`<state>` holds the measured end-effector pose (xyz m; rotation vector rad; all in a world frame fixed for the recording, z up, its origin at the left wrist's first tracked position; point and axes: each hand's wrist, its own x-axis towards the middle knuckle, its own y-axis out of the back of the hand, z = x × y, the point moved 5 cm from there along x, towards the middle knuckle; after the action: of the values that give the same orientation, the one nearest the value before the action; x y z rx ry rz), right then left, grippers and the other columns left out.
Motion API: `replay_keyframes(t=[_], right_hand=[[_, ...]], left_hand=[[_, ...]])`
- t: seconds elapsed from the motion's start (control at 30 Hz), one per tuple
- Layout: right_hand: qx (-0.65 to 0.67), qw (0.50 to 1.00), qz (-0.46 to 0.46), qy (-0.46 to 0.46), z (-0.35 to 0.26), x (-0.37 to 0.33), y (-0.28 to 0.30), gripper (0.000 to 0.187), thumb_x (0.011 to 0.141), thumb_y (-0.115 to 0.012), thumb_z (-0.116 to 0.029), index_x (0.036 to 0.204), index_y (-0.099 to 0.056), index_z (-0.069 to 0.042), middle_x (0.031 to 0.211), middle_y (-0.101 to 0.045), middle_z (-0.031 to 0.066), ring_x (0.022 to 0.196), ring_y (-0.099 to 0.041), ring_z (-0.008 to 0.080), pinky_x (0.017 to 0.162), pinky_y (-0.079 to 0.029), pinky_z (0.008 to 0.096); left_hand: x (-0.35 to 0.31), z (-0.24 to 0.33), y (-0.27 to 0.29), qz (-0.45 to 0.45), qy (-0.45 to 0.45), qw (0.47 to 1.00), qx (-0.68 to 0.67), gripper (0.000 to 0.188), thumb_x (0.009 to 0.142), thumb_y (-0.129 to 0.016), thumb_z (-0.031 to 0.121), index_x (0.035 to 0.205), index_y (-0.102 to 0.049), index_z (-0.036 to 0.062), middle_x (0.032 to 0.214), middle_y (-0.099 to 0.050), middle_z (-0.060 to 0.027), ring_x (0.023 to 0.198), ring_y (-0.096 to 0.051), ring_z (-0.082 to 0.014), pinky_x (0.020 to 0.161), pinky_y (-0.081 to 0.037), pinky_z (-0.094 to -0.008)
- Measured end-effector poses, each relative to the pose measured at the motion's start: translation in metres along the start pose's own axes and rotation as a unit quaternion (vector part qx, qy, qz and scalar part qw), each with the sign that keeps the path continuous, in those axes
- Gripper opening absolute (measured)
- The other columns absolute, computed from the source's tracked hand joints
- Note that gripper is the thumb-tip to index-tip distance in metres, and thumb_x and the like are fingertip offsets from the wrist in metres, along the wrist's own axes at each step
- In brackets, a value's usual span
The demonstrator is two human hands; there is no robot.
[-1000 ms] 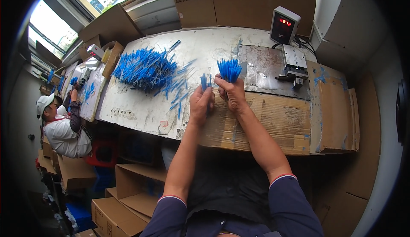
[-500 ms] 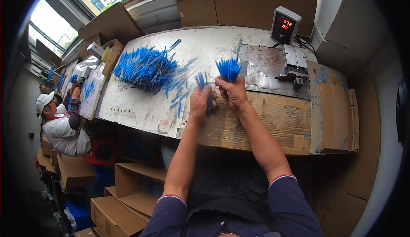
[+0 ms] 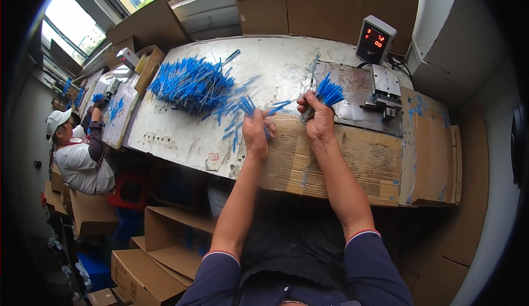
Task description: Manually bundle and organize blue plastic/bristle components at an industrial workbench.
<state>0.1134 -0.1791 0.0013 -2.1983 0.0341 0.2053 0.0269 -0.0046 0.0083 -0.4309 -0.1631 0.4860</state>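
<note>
My right hand (image 3: 319,116) is closed round a thick bundle of thin blue-ended sticks (image 3: 330,90), whose blue ends fan up and to the right and whose pale, wire-like ends hang below the fingers. My left hand (image 3: 256,135), also closed, grips a smaller, looser bunch of the same blue sticks (image 3: 247,106). One or a few sticks (image 3: 281,106) bridge the gap between the two hands. To the left lies a large pile of blue-ended sticks (image 3: 190,85), with loose ones (image 3: 228,121) scattered beside it.
A white worktable (image 3: 176,130) carries a cardboard sheet (image 3: 352,154) under my forearms. Behind it are a metal plate (image 3: 352,77), a small clamp-like machine (image 3: 384,91) and a box with a red display (image 3: 376,40). At far left, a person in a white cap (image 3: 82,163) works at another table.
My right hand has moved right with its bundle, which now tilts rightward. My left hand has shifted slightly left, and its bunch leans left. The gap between my hands has widened.
</note>
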Motion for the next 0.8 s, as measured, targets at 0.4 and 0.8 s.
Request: replay_keyframes(t=[0.4,0.8], right_hand=[[-0.104,0.994,-0.021,-0.007,0.021,-0.025,-0.015,0.013,0.089,-0.078,-0.005,0.098,-0.069,0.0,0.082,-0.072,0.0096,0.064,-0.07,0.0192,0.053,-0.055,0.0281],[-0.491,0.712,-0.176,0.47,-0.026,-0.045,-0.062,0.026,0.076,-0.065,0.012,0.099,-0.068,-0.002,0.097,-0.072,0.0132,0.088,-0.071,0.0292,0.078,-0.056,0.0374]], left_hand=[[-0.007,0.003,0.005,-0.011,0.032,0.999,-0.009,0.015,0.1,-0.069,0.012,0.109,-0.062,0.002,0.084,-0.068,-0.0059,0.052,-0.055,-0.0076,0.042,-0.037,-0.0215],[-0.003,0.008,0.004,0.083,-0.026,0.992,0.094,0.014,0.1,-0.068,0.009,0.109,-0.064,-0.0013,0.067,-0.062,-0.004,0.05,-0.055,-0.0088,0.043,-0.042,-0.0216]])
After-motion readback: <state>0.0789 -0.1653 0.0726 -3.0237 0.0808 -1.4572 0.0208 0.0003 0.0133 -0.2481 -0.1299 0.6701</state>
